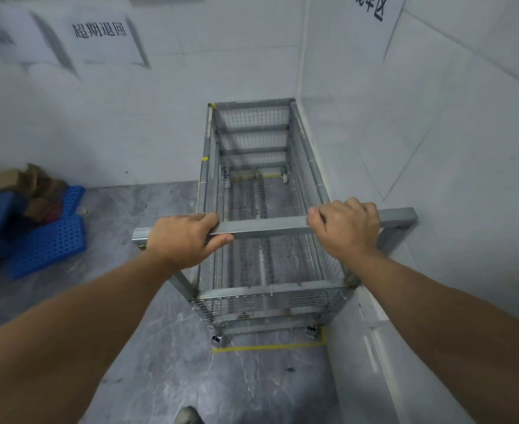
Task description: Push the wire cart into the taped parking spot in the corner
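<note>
The wire cart (pixel 253 148) is a tall grey metal mesh cage on small castors, standing in the room's corner with its far end at the back wall and its right side along the right wall. A flat metal handle bar (pixel 267 226) runs across its near end. My left hand (pixel 183 237) grips the bar at its left part. My right hand (pixel 345 226) grips it at the right. Yellow tape (pixel 269 347) marks a line on the floor just in front of the cart's near castors, and more yellow tape shows through the mesh at the far end.
Blue perforated plastic pallets (pixel 48 243) with crushed cardboard boxes (pixel 13 182) lie on the floor at the left. Paper signs (pixel 100 30) hang on the back wall. Grey marbled floor spreads between the pallets and the cart. A shoe tip (pixel 188 415) shows at the bottom edge.
</note>
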